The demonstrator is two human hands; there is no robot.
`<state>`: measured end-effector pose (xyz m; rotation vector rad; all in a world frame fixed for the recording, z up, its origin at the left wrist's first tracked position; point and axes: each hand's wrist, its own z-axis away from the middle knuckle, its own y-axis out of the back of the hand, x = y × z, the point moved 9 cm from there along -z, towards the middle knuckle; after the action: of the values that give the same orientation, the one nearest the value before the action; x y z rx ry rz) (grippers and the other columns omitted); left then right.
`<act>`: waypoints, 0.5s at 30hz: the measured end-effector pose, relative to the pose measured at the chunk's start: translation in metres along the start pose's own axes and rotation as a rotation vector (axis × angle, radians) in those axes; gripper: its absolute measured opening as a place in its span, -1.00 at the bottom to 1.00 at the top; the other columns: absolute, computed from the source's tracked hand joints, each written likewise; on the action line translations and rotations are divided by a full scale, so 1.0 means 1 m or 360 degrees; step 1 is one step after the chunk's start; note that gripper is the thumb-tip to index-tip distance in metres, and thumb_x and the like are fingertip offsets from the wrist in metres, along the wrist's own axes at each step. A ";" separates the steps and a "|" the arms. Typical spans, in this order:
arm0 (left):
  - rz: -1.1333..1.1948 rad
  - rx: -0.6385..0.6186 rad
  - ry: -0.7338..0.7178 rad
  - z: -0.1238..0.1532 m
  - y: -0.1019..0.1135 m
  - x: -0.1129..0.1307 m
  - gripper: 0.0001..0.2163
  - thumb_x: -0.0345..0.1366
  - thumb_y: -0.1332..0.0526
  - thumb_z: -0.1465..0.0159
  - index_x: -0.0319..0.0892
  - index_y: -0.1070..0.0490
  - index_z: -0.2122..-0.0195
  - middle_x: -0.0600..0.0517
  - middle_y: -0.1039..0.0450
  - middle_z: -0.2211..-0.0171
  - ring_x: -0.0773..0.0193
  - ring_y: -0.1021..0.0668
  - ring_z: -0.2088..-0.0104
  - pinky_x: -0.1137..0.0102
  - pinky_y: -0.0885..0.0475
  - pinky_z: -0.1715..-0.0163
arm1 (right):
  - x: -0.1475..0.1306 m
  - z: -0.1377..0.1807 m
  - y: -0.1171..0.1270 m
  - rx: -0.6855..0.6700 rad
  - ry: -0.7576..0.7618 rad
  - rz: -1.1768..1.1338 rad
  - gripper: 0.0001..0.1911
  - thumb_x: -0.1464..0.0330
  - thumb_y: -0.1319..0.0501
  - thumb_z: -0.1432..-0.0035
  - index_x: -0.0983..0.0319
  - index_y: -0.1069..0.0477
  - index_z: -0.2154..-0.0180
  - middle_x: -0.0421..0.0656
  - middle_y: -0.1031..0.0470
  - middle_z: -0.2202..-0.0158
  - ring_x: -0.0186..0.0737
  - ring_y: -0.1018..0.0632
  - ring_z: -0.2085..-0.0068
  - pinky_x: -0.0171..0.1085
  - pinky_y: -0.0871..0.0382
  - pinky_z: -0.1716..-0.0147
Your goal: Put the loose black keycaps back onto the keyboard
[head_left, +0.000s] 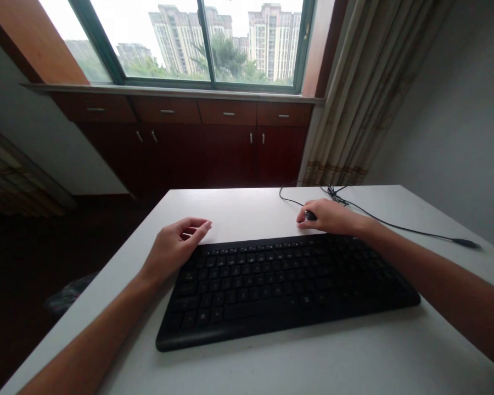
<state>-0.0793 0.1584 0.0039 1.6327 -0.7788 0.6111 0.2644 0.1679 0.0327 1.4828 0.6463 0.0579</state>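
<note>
A black keyboard (267, 282) lies slightly askew on the white table (239, 211). Just past its far edge, on the right, my right hand (327, 215) is wrapped over a small dark computer mouse (310, 215); my palm and fingers hide most of it. My right forearm passes over the keyboard's right end. At the keyboard's far left corner rests my left hand (177, 241), empty, with loosely curled fingers and a gap between thumb and fingers.
A thin black cable (399, 226) with a tied bundle runs across the table's far right, ending in a dark plug (466, 243). Beyond the table stand reddish-brown cabinets (226, 153) under a window (230, 49). A curtain (349, 93) hangs at the right.
</note>
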 end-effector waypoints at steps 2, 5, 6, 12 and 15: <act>-0.0035 0.0002 -0.0008 0.000 0.000 -0.001 -0.61 0.10 -0.26 -0.21 -0.07 -0.57 0.12 0.03 -0.62 0.25 0.14 -0.62 0.29 0.35 -0.47 0.31 | 0.003 0.002 0.005 0.0011 -0.0038 0.0009 -0.81 0.20 -0.38 -0.08 0.15 -0.62 0.29 -0.14 -0.63 0.32 -0.12 -0.60 0.29 -0.25 -0.39 0.27; -0.0057 0.0001 -0.0026 -0.001 -0.001 -0.002 -0.61 0.10 -0.25 -0.21 -0.06 -0.56 0.11 0.04 -0.62 0.25 0.14 -0.63 0.28 0.36 -0.49 0.29 | 0.001 0.012 0.021 0.0079 -0.0065 0.0006 -0.76 0.16 -0.33 -0.13 0.15 -0.60 0.23 -0.16 -0.64 0.32 -0.15 -0.59 0.31 -0.25 -0.39 0.26; -0.0063 0.0002 -0.0033 -0.001 -0.002 -0.002 -0.60 0.11 -0.25 -0.21 -0.06 -0.56 0.11 0.04 -0.62 0.25 0.14 -0.63 0.28 0.36 -0.50 0.29 | 0.000 0.019 0.028 0.0113 -0.0069 0.0000 -0.75 0.15 -0.31 -0.16 0.16 -0.59 0.20 -0.16 -0.64 0.31 -0.16 -0.59 0.30 -0.24 -0.40 0.26; -0.0287 0.0045 -0.0172 0.005 0.006 0.017 -0.61 0.10 -0.20 -0.26 -0.07 -0.55 0.12 0.08 -0.58 0.31 0.19 -0.60 0.35 0.39 -0.49 0.32 | 0.001 0.097 0.060 0.0365 0.0007 -0.0175 -0.74 0.16 -0.29 -0.20 0.18 -0.60 0.18 -0.09 -0.65 0.22 -0.12 -0.61 0.22 -0.19 -0.45 0.19; -0.0513 0.0110 -0.0499 0.015 0.015 0.054 -0.69 0.02 -0.18 -0.31 -0.06 -0.52 0.14 0.15 -0.51 0.32 0.28 -0.54 0.36 0.42 -0.46 0.31 | 0.022 0.144 0.057 0.0355 -0.0124 -0.0248 -0.74 0.18 -0.28 -0.23 0.14 -0.56 0.11 -0.12 -0.64 0.25 -0.19 -0.59 0.35 -0.23 -0.46 0.34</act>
<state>-0.0566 0.1329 0.0513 1.8951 -0.7016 0.1553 0.3648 0.0539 0.0712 1.6348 0.7205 -0.1971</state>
